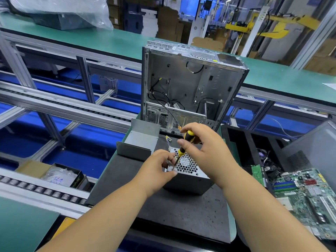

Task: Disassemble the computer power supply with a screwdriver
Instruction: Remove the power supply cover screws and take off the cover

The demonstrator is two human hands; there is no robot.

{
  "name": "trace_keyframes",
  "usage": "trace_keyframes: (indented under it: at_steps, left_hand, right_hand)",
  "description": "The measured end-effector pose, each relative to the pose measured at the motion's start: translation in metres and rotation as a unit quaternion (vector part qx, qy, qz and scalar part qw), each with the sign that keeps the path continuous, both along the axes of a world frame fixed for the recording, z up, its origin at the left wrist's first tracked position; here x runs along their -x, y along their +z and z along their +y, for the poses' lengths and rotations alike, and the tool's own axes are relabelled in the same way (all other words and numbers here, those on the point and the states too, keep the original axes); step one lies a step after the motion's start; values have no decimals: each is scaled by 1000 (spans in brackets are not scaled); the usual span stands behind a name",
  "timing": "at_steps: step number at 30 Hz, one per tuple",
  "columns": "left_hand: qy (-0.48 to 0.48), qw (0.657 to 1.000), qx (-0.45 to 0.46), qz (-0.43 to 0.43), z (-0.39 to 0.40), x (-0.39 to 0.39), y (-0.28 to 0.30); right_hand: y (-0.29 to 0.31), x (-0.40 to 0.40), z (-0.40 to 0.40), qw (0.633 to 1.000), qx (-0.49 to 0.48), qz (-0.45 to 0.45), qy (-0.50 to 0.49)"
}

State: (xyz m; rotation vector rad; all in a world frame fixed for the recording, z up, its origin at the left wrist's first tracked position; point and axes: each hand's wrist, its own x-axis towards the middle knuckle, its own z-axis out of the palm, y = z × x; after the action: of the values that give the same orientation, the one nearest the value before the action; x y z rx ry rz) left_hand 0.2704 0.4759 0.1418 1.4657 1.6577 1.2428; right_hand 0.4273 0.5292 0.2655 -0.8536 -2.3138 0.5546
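A grey metal power supply (189, 180) with a honeycomb fan grille on top stands on a dark mat (181, 211). My right hand (205, 150) grips the yellow-and-black handle of a screwdriver (183, 146), which slants down to the grille's near left corner. My left hand (156, 166) holds that corner of the power supply, its fingertips beside the screwdriver tip. The tip itself is partly hidden by my fingers.
An open, empty computer case (190, 84) stands upright just behind the mat. A bent grey metal cover (140, 140) lies to the left. A bin with motherboards (305, 193) sits at the right. Roller conveyor rails (45, 190) run along the left.
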Motion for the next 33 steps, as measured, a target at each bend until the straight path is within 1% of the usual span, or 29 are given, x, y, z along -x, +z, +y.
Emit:
trace_keyframes:
  at_steps: [2,5,8,13,17,21,24,27,29,31,33]
  left_hand:
    - [6,1000,7,10,1,-1,0]
    - [14,999,23,28,3,-2,1]
    - [18,998,33,43,3,-1,3]
    - [16,997,46,59,3,-2,8]
    - [17,997,52,60,0,-1,10]
    - [30,998,52,37,-3,-2,10]
    - [36,996,73,28,-2,-2,8]
    - [30,992,104,72,0,-2,7]
    - [28,989,109,95,2,-3,7]
    - [32,988,112,98,3,-3,7]
    - [31,988,118,98,5,-3,8]
  right_hand:
    - [0,2,2,1000,-2,12,-17]
    - [1,3,2,999,20,17,-27]
    - [4,1,0,999,28,8,-23]
    - [7,0,-5,996,86,20,-2]
    - [5,0,-5,999,53,11,-7]
    - [3,0,-4,999,23,46,0]
    - [3,3,-5,997,35,65,-24]
    - [3,5,-5,995,48,78,-35]
    - [4,5,-6,996,43,67,-39]
    - [4,4,-7,996,46,68,-43]
    - [5,4,-9,993,75,87,-42]
